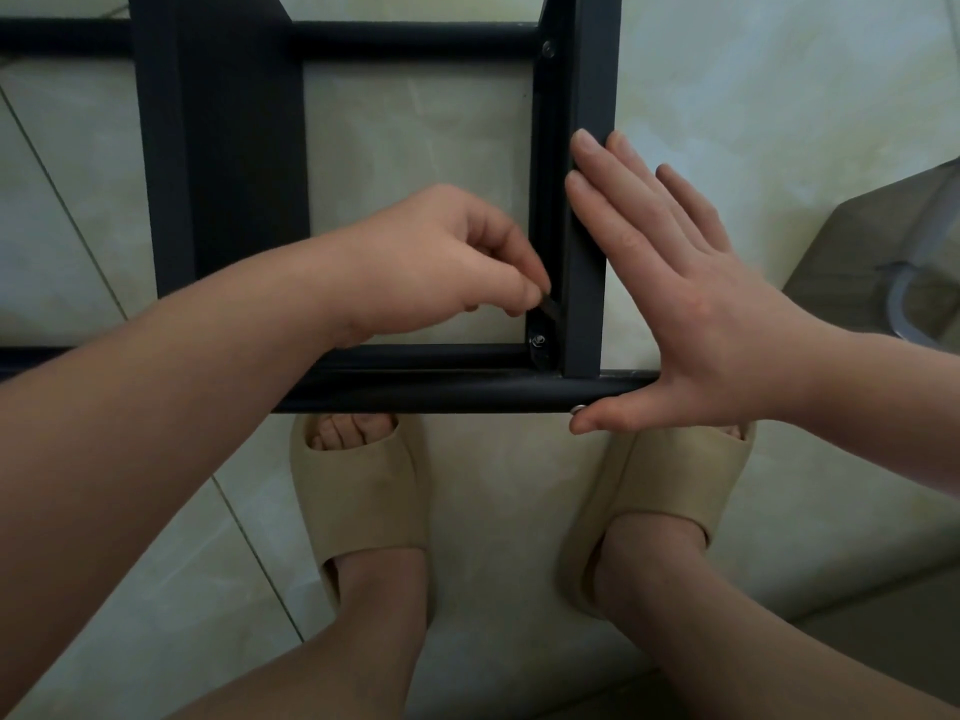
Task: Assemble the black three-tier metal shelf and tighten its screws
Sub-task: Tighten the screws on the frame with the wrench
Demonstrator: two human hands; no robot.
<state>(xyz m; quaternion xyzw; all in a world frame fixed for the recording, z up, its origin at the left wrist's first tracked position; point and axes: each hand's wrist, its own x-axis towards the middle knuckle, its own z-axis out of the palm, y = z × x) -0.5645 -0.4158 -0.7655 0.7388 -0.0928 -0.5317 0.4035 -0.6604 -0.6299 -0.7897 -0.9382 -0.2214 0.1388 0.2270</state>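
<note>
Left hand pinches black tool (angled down toward corner screw) — right hand flat along shelf post pointing away.

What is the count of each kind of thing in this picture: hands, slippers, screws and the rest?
Bare hands: 2 (left hand, right hand)
Beige foam slippers: 2
Silver screws: 3
Black metal shelf frame: 1
Small black tool, pinched by the left hand: 1
Total: 9

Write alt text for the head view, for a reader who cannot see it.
A left hand pinches a small black tool by a corner bolt of a black metal shelf frame; the open right hand braces its upright. Beige slippers stand below.
</note>
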